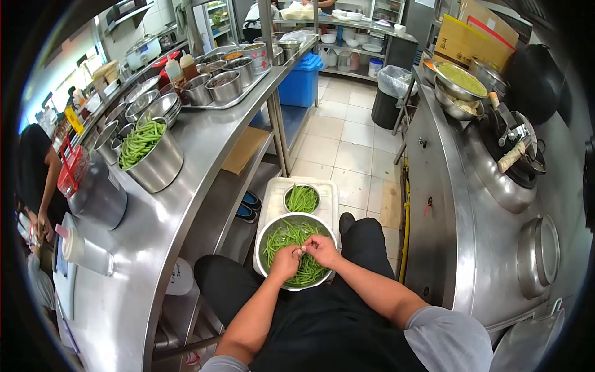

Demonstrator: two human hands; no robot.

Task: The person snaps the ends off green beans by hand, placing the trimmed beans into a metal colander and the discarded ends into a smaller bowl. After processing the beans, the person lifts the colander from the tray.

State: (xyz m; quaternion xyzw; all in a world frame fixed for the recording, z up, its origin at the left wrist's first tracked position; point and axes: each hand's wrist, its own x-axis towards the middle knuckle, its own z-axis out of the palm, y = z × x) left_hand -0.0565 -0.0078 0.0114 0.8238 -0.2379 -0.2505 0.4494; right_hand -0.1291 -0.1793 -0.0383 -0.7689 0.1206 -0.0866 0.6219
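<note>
My left hand [286, 260] and my right hand [321, 250] meet over a large metal bowl [261, 248] of green beans [291, 234]. Both are closed, with thumbs and fingertips pinched together on what looks like a green bean, mostly hidden by the fingers. Just beyond the large bowl stands a smaller metal bowl [285, 199] that also holds green beans. Both bowls rest on a whitish plastic box or stool [271, 193] between my knees.
On the left steel counter [204, 149] stand a pot of green beans [162, 166], several metal containers and squeeze bottles. A wok station [496, 167] lines the right side. A blue bin [299, 84] and a black trash bin [385, 102] stand ahead. Another person [40, 167] is at far left.
</note>
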